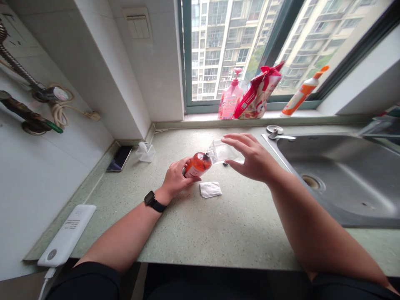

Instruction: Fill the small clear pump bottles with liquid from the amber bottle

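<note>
My left hand (177, 178), with a black watch on its wrist, is closed around an orange-red bottle (198, 165) with a label on its side. The bottle is tilted, its dark mouth turned to the right. My right hand (252, 157) grips a clear bottle (221, 151) from the right, thumb below and fingers above. That bottle lies nearly on its side, its threaded neck meeting the mouth of the orange-red one. Below them a folded white tissue (211, 189) rests on the speckled counter (231, 225). A small black cap (225, 164) shows partly under the clear bottle.
Left on the counter are a phone (120, 158), a clear plastic cup-like piece (146, 152) and a white power bank (67, 235) with a cable. A steel sink (350, 175) is at right. A pink pump bottle (230, 98), red bag (260, 93) and orange-white bottle (300, 95) line the sill.
</note>
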A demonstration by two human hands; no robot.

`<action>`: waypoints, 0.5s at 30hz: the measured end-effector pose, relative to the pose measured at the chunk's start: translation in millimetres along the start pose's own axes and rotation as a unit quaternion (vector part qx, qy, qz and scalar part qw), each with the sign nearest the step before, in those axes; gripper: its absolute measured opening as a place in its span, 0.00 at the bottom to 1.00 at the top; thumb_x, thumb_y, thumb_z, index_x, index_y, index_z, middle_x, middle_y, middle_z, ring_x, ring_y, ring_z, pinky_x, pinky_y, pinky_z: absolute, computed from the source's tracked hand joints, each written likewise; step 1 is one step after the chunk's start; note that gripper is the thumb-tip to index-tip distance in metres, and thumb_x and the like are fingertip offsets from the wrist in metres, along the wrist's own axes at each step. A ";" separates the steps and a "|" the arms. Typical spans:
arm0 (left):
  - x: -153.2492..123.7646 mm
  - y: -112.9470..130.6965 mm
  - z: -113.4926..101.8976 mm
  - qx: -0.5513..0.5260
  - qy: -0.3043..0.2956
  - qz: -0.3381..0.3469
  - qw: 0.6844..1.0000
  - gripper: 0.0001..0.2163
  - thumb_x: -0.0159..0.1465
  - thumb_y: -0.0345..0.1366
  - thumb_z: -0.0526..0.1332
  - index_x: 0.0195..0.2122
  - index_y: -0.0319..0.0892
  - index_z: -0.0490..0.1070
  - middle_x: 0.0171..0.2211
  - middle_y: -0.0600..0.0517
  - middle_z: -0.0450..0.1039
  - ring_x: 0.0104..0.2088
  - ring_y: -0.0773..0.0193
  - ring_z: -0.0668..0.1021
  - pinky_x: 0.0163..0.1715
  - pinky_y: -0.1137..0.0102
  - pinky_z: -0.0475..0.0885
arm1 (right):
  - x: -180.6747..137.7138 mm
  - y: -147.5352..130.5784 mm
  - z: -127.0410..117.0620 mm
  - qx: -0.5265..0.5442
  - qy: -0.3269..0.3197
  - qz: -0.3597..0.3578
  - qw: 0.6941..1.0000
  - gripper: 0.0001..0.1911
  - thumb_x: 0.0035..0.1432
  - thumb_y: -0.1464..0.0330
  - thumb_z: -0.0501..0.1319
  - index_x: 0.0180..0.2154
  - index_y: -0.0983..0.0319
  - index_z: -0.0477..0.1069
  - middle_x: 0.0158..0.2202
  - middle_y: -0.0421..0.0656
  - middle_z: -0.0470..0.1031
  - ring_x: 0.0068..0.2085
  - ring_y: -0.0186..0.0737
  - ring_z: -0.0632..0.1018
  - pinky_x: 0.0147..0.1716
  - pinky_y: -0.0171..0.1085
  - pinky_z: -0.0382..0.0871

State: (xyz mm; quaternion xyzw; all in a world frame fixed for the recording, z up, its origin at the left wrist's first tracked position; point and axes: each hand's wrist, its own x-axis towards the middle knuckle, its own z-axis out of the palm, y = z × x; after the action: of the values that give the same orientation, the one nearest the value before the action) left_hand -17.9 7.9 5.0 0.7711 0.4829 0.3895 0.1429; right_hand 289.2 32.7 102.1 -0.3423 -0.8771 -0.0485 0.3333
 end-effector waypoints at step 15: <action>-0.4 -2.0 1.4 0.000 0.000 0.002 1.000 0.38 0.57 0.56 0.79 0.65 0.48 0.72 0.53 0.44 0.84 0.51 0.47 0.85 0.57 0.53 0.78 | 1.0 -2.8 -2.0 -0.004 -0.002 -0.003 1.000 0.34 0.64 0.68 0.68 0.69 0.49 0.67 0.64 0.50 0.77 0.62 0.62 0.77 0.62 0.67 0.73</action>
State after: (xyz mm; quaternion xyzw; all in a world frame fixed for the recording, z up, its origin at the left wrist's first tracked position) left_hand -18.2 8.7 2.7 0.7721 0.4814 0.3899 0.1417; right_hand 287.9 30.5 104.6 -0.3410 -0.8787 -0.0527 0.3300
